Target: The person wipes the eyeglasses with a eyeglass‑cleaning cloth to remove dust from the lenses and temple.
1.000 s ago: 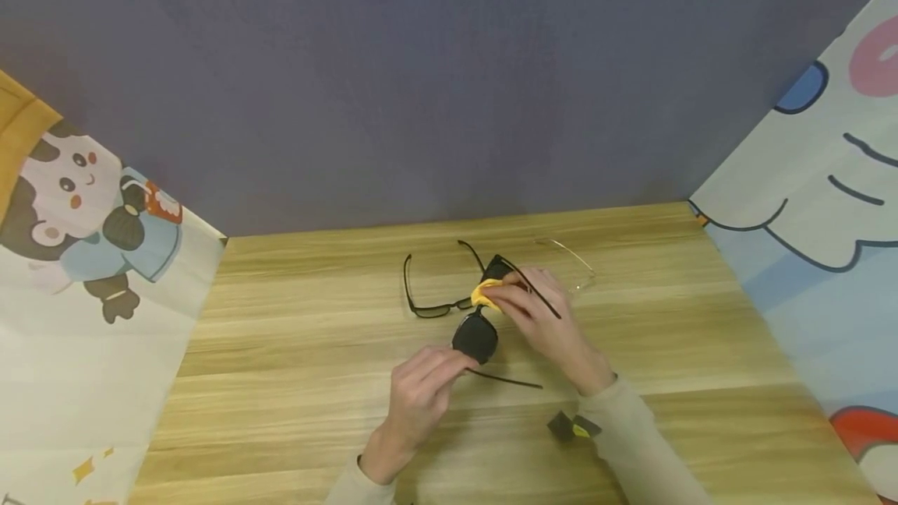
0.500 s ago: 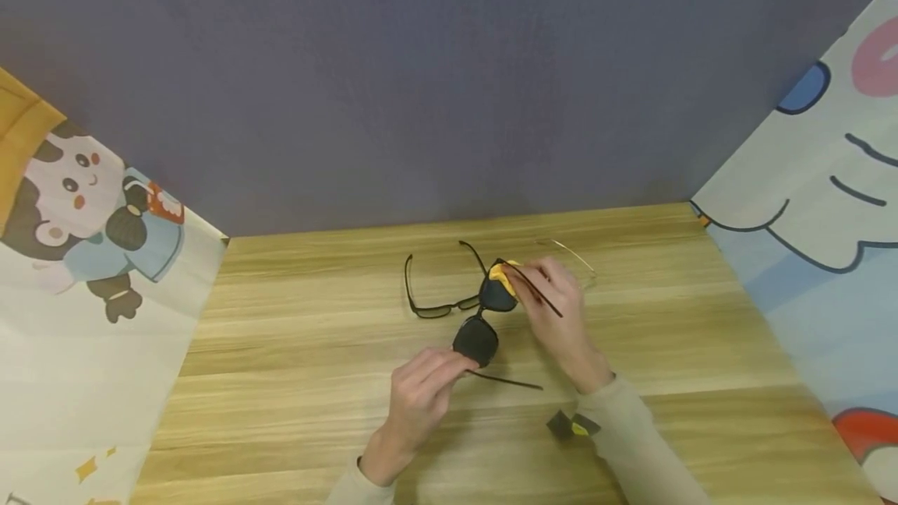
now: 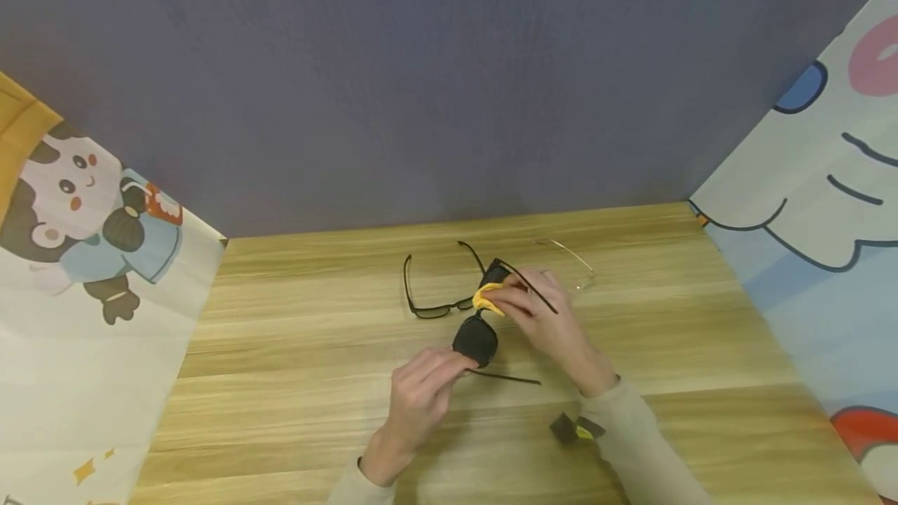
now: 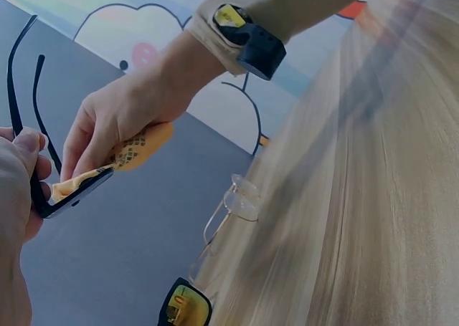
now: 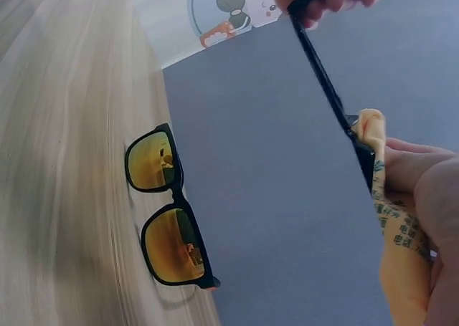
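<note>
In the head view, black sunglasses (image 3: 475, 340) with dark lenses are held up over the table, arms unfolded. My left hand (image 3: 421, 390) pinches them at the near lens's outer corner. My right hand (image 3: 550, 326) pinches a yellow cloth (image 3: 489, 299) against the far lens, close to the bridge, hiding part of that lens. Printed lettering shows on the cloth (image 5: 401, 229) in the right wrist view. From the left wrist, the cloth (image 4: 140, 148) lies along the inner side of the frame, its loose end hanging from the right fingers.
Another black-framed pair of sunglasses (image 3: 433, 312) stands on the wooden table (image 3: 295, 380) behind; its lenses look orange in the right wrist view. Thin wire-rimmed glasses (image 4: 242, 198) lie farther right. A grey wall (image 3: 449, 100) closes the back, with cartoon-printed panels (image 3: 842, 178) at the sides.
My right hand slid the cloth outward across the far lens half a second ago, and now it is back beside the bridge. The left hand has kept its grip and place.
</note>
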`<act>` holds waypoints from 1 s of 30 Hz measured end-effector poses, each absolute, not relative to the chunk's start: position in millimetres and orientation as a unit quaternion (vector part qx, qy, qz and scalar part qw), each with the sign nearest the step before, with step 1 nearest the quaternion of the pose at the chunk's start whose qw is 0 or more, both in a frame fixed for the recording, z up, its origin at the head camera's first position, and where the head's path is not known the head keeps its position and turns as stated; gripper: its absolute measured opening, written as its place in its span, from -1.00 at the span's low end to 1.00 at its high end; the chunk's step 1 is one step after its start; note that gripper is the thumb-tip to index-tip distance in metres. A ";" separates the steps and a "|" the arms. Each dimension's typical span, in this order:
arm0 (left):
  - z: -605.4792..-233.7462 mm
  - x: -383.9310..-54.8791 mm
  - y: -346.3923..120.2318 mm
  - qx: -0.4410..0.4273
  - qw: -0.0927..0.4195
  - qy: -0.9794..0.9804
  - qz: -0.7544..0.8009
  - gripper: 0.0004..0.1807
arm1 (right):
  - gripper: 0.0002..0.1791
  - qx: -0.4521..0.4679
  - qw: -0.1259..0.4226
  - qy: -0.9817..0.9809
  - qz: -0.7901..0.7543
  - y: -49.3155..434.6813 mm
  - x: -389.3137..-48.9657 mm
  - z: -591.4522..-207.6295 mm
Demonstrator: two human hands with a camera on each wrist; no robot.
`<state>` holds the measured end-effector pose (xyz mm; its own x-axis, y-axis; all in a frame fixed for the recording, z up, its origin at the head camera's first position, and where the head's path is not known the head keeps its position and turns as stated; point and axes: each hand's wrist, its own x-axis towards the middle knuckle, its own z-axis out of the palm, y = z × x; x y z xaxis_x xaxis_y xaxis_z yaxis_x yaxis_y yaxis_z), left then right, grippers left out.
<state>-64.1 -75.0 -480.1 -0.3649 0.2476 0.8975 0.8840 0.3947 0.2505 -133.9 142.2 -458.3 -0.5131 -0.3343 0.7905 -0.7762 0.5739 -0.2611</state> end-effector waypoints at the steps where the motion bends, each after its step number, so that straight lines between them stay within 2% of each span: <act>1: -480.1 -64.1 -75.1 -0.388 0.408 -0.729 -0.390 -0.80 | -0.61 0.349 0.351 -0.812 0.308 142.0 -133.6 -458.1; 8: -480.7 -63.9 -75.6 -0.391 0.404 -0.728 -0.392 -0.80 | -0.62 0.352 0.343 -0.813 0.312 141.6 -133.3 -458.4; 13: -481.2 -63.7 -74.8 -0.391 0.404 -0.728 -0.393 -0.80 | -0.86 0.313 0.369 -0.809 0.334 142.8 -136.9 -460.1; 19: -481.4 -62.5 -73.5 -0.389 0.403 -0.728 -0.394 -0.82 | -0.85 0.265 0.404 -0.791 0.375 147.4 -141.1 -463.1; 25: -481.1 -61.7 -71.8 -0.384 0.397 -0.731 -0.401 -0.82 | -0.70 0.264 0.385 -0.784 0.410 149.8 -137.9 -464.1; 29: -480.1 -61.4 -70.5 -0.377 0.388 -0.734 -0.410 -0.82 | -0.87 0.241 0.368 -0.764 0.472 147.9 -130.6 -460.7; 30: -479.9 -61.2 -70.3 -0.375 0.385 -0.735 -0.413 -0.82 | -0.85 0.239 0.369 -0.759 0.481 147.1 -129.1 -459.6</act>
